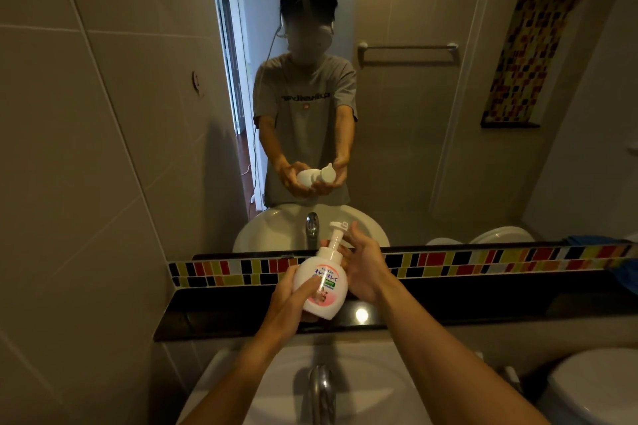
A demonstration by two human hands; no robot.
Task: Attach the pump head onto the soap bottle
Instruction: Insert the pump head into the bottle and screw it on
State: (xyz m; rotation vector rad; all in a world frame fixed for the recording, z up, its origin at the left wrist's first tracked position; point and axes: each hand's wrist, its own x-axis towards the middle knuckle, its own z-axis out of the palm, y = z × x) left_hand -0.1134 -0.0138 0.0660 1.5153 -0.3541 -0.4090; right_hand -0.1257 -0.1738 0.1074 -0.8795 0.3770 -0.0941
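A white soap bottle point(322, 290) with a pink label is held in the air above the black ledge, tilted slightly. My left hand point(293, 297) wraps its body from the left, thumb across the label. The white pump head point(335, 238) sits on the bottle's neck, nozzle pointing right. My right hand point(366, 269) is curled around the pump's collar from the right side; its fingers hide part of the collar. I cannot tell how tightly the collar sits on the neck.
A black ledge point(224, 314) runs under a strip of coloured mosaic tiles point(483, 260) and a large mirror point(397, 148). Below are a white basin point(241, 390) and chrome tap point(321, 390). A toilet point(593, 386) stands at lower right, a tiled wall at left.
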